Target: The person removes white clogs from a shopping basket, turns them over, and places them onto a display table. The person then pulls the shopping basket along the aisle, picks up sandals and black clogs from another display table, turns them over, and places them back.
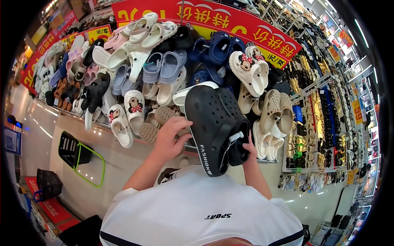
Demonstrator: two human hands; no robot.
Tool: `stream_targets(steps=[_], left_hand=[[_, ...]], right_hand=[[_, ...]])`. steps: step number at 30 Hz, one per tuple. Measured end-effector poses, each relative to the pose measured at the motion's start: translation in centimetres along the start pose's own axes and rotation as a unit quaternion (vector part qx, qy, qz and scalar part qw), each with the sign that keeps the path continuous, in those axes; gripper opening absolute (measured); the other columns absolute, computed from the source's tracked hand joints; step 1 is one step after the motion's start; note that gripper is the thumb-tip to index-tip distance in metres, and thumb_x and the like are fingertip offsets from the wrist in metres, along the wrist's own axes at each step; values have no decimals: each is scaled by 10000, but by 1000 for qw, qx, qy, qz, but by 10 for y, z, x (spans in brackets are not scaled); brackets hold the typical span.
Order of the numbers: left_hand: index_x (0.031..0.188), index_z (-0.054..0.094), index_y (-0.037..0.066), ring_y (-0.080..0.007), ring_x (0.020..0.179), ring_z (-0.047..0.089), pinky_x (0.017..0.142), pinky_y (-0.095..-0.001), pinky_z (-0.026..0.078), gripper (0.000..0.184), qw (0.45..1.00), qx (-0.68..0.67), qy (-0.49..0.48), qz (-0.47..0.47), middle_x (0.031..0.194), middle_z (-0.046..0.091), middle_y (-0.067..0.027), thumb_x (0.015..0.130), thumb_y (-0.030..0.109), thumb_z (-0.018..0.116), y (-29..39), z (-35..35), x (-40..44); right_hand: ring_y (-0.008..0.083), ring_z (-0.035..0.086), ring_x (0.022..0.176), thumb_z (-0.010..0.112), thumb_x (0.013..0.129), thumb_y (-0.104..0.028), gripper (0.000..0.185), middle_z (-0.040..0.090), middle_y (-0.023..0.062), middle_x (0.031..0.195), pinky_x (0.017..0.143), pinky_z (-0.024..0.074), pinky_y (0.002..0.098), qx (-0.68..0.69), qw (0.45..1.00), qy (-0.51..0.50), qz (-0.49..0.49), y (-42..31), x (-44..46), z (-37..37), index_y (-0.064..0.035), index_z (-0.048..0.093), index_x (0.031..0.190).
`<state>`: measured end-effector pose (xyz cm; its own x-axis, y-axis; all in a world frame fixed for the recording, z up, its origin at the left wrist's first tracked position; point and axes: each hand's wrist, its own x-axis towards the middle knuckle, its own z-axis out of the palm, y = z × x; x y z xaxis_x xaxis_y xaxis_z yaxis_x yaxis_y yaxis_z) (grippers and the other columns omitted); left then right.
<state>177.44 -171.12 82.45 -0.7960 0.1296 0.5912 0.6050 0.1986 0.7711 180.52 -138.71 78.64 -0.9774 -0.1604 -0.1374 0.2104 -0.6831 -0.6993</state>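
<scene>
A pair of black clogs with round holes and white "FASHION" lettering is held up in front of my chest, a white tag and loop at their openings. My right hand grips the heel end of the clog on the right, its thumb at the opening. At the left edge of the pair is my left hand, fingers bent, the fingertips against or just beside the clog's side. Behind the pair, white, grey-blue and navy clogs are heaped on the display.
Red and yellow price signs run behind the heap. White cartoon-bow clogs hang over the display's front edge. On the floor at left stand a black basket with a green handle and another dark basket. Shoe racks fill the right.
</scene>
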Motion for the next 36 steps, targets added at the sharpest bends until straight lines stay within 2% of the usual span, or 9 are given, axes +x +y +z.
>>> stream_targets(steps=[7, 11, 16, 19, 23, 27, 33, 34, 36], left_hand=[[1161, 657, 146, -269, 803, 566, 678, -367, 491, 652, 967, 204, 23, 149, 873, 547, -62, 537, 1, 777, 16, -9, 27], [1097, 693, 176, -245, 746, 513, 616, -346, 449, 608, 955, 254, 23, 153, 815, 473, -39, 513, 28, 773, 22, -12, 37], [1059, 701, 172, -238, 742, 501, 609, -348, 437, 570, 956, 256, -5, 142, 805, 453, -33, 512, 34, 781, 17, -13, 44], [1056, 698, 159, -236, 742, 499, 610, -349, 434, 574, 961, 241, -23, 131, 809, 458, -32, 505, 52, 817, 15, -9, 46], [1057, 691, 126, -237, 752, 505, 623, -352, 441, 593, 970, 210, -41, 112, 854, 478, -52, 494, 88, 870, 12, -6, 47], [1061, 677, 100, -246, 781, 519, 657, -357, 459, 602, 979, 186, -48, 73, 895, 486, -72, 498, 96, 889, 5, 0, 45], [1145, 594, 89, -175, 913, 526, 744, -280, 461, 636, 992, 106, -68, 11, 1057, 491, -66, 582, 34, 886, -24, 14, 38], [1156, 584, 91, -164, 938, 526, 770, -271, 466, 637, 994, 86, -67, -11, 1099, 488, -63, 598, 29, 886, -31, 17, 36], [1138, 591, 101, -163, 955, 538, 768, -275, 479, 607, 998, -2, -33, -51, 1118, 494, -50, 610, 30, 883, -47, 26, 33]], right_hand=[[317, 537, 1273, 610, 705, -152, 911, 479, 142, 1438, 1085, 445, 410, -3, 1000, -3, -8, -2, 0, 2, -128, 296, 1560], [311, 537, 1275, 616, 706, -158, 908, 502, 144, 1413, 1093, 441, 409, 2, 1000, 13, -18, -6, -2, 9, -110, 301, 1556], [324, 505, 1310, 643, 670, -142, 704, 508, 151, 1395, 1124, 411, 427, 4, 999, -13, -39, -10, -5, 10, -106, 427, 1339], [324, 480, 1347, 637, 681, -139, 941, 458, 144, 1490, 1159, 373, 421, 5, 997, -36, -62, -9, -7, 6, -82, 283, 1550], [326, 499, 1322, 624, 662, -152, 734, 494, 160, 1412, 1137, 406, 432, -9, 998, -1, -65, -13, -16, 20, -113, 420, 1366], [325, 496, 1324, 609, 668, -154, 736, 488, 162, 1417, 1137, 406, 431, -1, 998, 6, -62, -11, -20, 19, -114, 408, 1376], [244, 563, 1249, 646, 915, -411, 608, 543, 164, 1353, 1070, 459, 368, -73, 994, -20, -75, -14, -24, -7, -101, 398, 1376], [202, 585, 1202, 535, 1000, -532, 618, 604, 148, 1264, 1017, 478, 340, -100, 993, 38, -52, -15, -27, -7, -60, 401, 1375], [193, 583, 1194, 470, 1040, -497, 576, 624, 137, 1234, 1008, 473, 336, -149, 986, 6, -76, -15, -33, -11, -35, 410, 1378]])
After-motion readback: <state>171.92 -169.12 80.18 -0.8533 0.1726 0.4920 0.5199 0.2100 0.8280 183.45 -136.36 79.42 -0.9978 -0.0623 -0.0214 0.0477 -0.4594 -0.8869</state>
